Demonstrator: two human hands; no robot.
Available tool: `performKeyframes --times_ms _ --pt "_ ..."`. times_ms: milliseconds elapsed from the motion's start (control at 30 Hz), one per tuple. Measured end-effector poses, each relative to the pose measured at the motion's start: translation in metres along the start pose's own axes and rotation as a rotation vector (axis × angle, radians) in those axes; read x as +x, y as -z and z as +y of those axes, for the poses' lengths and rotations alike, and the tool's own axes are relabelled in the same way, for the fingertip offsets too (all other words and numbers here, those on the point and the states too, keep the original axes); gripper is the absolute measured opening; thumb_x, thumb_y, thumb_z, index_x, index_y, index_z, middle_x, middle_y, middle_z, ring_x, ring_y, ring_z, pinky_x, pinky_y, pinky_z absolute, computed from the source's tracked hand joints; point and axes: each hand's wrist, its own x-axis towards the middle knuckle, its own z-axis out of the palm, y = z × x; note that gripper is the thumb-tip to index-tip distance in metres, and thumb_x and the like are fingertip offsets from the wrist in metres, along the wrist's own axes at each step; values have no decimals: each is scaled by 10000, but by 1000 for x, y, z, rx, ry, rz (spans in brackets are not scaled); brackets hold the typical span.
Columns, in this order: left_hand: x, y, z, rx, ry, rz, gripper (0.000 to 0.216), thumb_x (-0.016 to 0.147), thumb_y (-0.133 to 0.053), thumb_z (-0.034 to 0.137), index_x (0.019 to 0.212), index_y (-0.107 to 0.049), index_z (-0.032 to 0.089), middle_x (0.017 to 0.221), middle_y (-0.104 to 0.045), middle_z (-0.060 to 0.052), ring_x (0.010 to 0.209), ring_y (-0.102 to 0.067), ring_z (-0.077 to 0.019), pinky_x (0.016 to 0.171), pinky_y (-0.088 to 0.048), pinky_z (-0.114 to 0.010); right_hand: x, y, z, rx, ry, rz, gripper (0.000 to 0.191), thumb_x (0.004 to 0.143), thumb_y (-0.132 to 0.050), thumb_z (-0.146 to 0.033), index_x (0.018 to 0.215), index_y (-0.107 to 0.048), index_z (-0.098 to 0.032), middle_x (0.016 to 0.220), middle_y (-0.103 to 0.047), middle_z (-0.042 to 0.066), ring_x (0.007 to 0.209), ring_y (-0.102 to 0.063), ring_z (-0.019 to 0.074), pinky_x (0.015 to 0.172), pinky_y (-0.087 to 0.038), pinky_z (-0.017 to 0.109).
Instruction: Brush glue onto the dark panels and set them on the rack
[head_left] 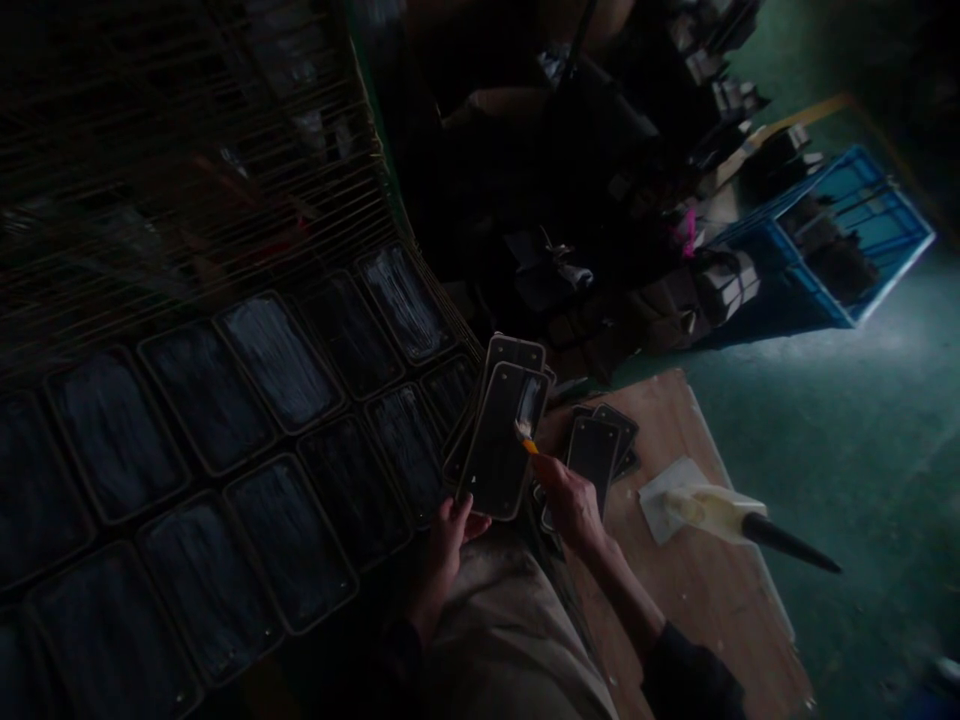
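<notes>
My left hand point(453, 532) grips the lower end of a dark rectangular panel point(495, 450) with rounded corners and a pale rim. Small round marks sit near the panel's corners. In my right hand point(574, 500) is a brush point(526, 437) with a yellow-orange handle, its pale bristles touching the panel's upper right part. A whitish streak shows on the surface just above the bristles. Behind the held panel, another similar panel point(516, 350) sticks out at the top. The fingers under the panel are partly hidden.
Rows of similar panels point(277, 360), many with whitish streaks, lie to the left below a wire rack point(300, 200). On the wooden board point(697, 590) at right are stacked panels point(596, 450) and a cream bottle with a dark pointed nozzle point(712, 510). A blue crate point(795, 290) stands beyond.
</notes>
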Motion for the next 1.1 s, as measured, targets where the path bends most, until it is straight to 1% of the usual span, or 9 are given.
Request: performKeyframes --times_ms 100,200,333,400,633,767,967,1033,1100 --pt "-4 -2 1 16 -27 -2 461 679 -779 484 812 -440 201 607 -682 -25 567 -706 -212 530 -575 -290 1 11 2 34 5 20 282 954 -372 -211 1153 -571 -206 863 -671 36 691 -614 136 588 -427 214" --pt "-6 -3 3 28 -73 11 473 663 -789 485 793 -436 199 598 -681 -20 566 -704 -205 536 -577 -287 30 23 14 -16 51 74 319 946 -375 -205 1213 -549 -199 985 -668 66 806 -624 161 677 -443 235" --pt "-7 -5 7 26 -114 -1 446 678 -776 484 808 -473 183 620 -690 -27 598 -710 -201 602 -593 -310 52 21 25 -120 104 6 311 940 -400 -199 1211 -551 -187 971 -663 64 763 -600 159 660 -413 229" --pt "-8 -6 8 25 -115 0 423 696 -764 473 830 -495 175 637 -695 -31 600 -711 -201 611 -594 -314 39 11 23 -132 123 -35 291 958 -385 -205 1190 -558 -180 909 -655 58 710 -578 146 634 -395 225" --pt "-8 -7 6 10 -92 3 396 712 -749 463 853 -541 157 659 -702 -44 594 -706 -196 620 -592 -322 -53 -21 -13 -20 113 -193 253 979 -373 -202 1147 -562 -187 819 -634 38 670 -572 128 599 -388 211" --pt "-6 -5 6 17 -98 6 386 693 -752 471 808 -527 179 628 -693 -18 588 -703 -195 613 -590 -319 -66 -18 -27 73 57 -287 266 962 -395 -177 1150 -578 -222 790 -643 20 644 -600 127 564 -392 200" --pt "3 1 4 110 -122 -38 431 666 -758 501 785 -491 183 592 -687 -30 544 -699 -213 517 -581 -302 -20 -1 -9 387 -17 -408 263 968 -393 -227 1155 -575 -200 771 -674 7 675 -659 124 608 -453 187" --pt "6 2 3 156 -139 -42 431 672 -751 504 763 -476 186 562 -673 -27 524 -694 -216 482 -573 -293 7 5 1 398 2 -336 262 974 -391 -253 1144 -579 -183 792 -676 20 696 -662 127 633 -462 197" --pt "8 4 3 209 -163 -40 424 685 -740 503 735 -457 191 529 -654 -16 504 -688 -218 446 -561 -282 37 12 11 345 42 -184 266 976 -399 -274 1139 -582 -169 852 -674 44 727 -658 130 664 -463 210"
